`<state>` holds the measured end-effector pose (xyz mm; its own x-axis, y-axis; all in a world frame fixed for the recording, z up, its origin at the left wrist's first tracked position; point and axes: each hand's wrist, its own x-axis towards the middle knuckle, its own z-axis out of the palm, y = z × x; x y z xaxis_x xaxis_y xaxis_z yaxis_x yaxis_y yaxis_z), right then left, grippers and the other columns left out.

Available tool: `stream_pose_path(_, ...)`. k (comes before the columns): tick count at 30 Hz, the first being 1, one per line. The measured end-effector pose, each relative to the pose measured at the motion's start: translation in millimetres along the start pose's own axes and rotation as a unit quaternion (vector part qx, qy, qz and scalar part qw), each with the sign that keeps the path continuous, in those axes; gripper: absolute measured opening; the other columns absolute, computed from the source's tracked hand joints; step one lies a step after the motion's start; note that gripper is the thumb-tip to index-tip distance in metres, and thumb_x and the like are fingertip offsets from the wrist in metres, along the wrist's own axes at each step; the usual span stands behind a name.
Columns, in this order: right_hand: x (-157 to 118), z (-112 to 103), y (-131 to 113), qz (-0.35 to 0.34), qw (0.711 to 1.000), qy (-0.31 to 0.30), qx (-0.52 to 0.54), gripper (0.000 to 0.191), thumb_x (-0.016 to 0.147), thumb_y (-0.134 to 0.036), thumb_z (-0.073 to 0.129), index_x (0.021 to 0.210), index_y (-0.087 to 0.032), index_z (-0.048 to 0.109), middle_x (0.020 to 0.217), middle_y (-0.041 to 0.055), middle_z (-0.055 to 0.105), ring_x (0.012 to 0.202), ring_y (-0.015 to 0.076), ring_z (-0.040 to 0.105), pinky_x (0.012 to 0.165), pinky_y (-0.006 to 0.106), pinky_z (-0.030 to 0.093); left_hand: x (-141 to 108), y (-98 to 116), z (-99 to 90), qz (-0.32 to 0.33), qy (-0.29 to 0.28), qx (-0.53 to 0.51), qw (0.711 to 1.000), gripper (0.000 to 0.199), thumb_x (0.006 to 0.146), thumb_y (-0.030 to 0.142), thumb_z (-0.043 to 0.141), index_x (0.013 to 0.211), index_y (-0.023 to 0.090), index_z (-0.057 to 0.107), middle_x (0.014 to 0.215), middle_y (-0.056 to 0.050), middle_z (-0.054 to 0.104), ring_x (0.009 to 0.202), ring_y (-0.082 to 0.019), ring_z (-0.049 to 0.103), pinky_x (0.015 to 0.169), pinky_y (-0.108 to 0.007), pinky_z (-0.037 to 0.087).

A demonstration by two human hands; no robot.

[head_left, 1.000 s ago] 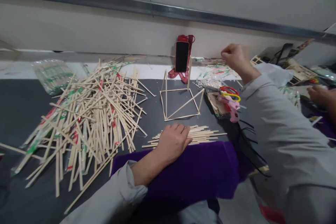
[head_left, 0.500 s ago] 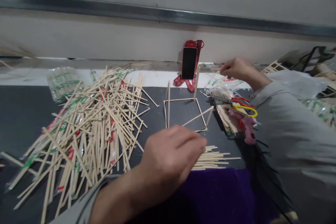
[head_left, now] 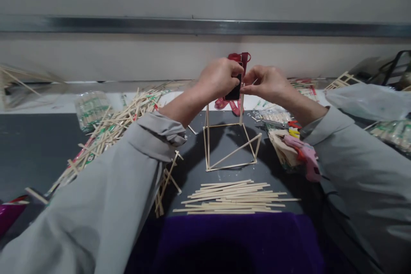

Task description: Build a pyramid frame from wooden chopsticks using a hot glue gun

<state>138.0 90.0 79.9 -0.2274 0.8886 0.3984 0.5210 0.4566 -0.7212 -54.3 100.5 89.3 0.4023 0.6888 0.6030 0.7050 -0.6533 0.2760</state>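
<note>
Although the stick frame [head_left: 236, 151] stands on the table [head_left: 38, 145] with its base [head_left: 231, 166] joined and uprights [head_left: 208, 137] set, its top appears unclosed, loose sticks [head_left: 237, 199] lie unattached in front, and the left hand [head_left: 221, 78] and right hand [head_left: 268, 81] curl near the far-right upright [head_left: 241, 111], their grip indeterminable.

The stick frame [head_left: 234, 152] is pale cream, as are the loose sticks [head_left: 237, 197] in front of it. Beneath the frame the counter [head_left: 32, 150] is dark grey. Nearer than the frame lies a deep purple cloth [head_left: 305, 231]. Behind the frame are a black-screened phone [head_left: 233, 95] and a red strap [head_left: 221, 103]; right of it, a pink glue gun [head_left: 310, 160] and red-and-yellow scissor handles [head_left: 293, 131]; left of it, a clear pack [head_left: 93, 109] printed green.
</note>
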Motion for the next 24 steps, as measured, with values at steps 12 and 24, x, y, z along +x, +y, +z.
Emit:
stream_pose_path(12,-6.9,4.4,-5.4,0.014,0.992,0.008,-0.126,0.012,0.082,-0.018,0.079,0.073,-0.019,0.07,0.063,0.0011,0.063,0.067,0.0163,0.059,0.064,0.03,0.04,-0.8,17.3,7.1,-0.098,-0.096,-0.1,0.985,0.03,0.085,0.011,0.062,0.105,0.016,0.084,0.096,-0.008,0.08,0.091,-0.022,0.071,0.084,-0.035,0.053)
stream_pose_path(24,-24.1,-7.8,3.5,0.035,0.994,-0.004,-0.103,0.014,0.086,-0.028,0.077,0.081,-0.015,0.076,0.062,0.0034,0.069,0.059,0.0172,0.065,0.059,0.031,0.045,-4.7,26.5,6.8,-0.136,-0.096,-0.113,0.98,0.024,0.079,0.01,0.065,0.093,0.019,0.083,0.084,-0.007,0.077,0.093,-0.023,0.071,0.084,-0.033,0.053)
